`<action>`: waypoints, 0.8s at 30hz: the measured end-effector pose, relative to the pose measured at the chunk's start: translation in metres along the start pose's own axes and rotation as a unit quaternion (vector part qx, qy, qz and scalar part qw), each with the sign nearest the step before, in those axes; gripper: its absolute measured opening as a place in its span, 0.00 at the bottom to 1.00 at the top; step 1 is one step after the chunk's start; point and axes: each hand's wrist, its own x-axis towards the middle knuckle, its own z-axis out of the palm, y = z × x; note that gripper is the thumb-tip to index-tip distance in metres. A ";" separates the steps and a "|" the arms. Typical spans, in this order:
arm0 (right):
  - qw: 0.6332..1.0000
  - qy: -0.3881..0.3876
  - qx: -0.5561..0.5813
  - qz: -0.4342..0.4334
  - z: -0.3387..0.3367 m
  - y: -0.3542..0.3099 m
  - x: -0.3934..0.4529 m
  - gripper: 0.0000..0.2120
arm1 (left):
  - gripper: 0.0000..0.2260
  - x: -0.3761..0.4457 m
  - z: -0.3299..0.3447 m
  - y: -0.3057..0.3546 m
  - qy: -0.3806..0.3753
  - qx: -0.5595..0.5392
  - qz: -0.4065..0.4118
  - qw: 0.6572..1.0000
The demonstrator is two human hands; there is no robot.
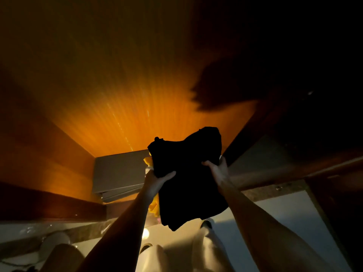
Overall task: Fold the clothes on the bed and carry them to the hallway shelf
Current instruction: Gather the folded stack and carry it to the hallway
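A folded black garment (pixel 188 177) is held up in front of me at the centre of the view, with a yellow cloth (pixel 154 205) showing behind its left edge. My left hand (pixel 155 182) grips the pile's left side with the thumb on top. My right hand (pixel 218 170) grips its right side. Both arms reach up from the bottom of the frame. The pile hangs just before an opening in dim orange-lit wooden shelving (pixel 121 107). How many pieces the pile holds is hidden.
Flat grey boxes (pixel 117 173) lie stacked inside the opening, left of the pile. A dark wooden edge (pixel 51 207) runs along the lower left and wooden panels (pixel 294 167) close in on the right. A white surface (pixel 275 214) and a small light (pixel 145 233) show below.
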 end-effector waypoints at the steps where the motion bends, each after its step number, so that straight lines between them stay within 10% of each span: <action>1: 1.000 -0.010 -0.005 -0.003 -0.004 0.002 0.017 0.44 | 0.43 0.012 0.004 -0.006 0.011 0.006 0.005 1.000; 6: 0.999 -0.034 -0.005 0.039 -0.011 0.026 0.082 0.25 | 0.29 0.070 0.015 -0.040 0.102 0.035 0.009 0.994; 17: 0.992 0.085 -0.097 0.013 0.011 0.139 0.253 0.15 | 0.12 0.220 -0.025 -0.171 0.085 -0.008 0.045 0.995; 24: 0.986 0.152 -0.046 -0.045 -0.011 0.257 0.403 0.37 | 0.11 0.329 -0.051 -0.269 0.065 0.006 0.051 0.997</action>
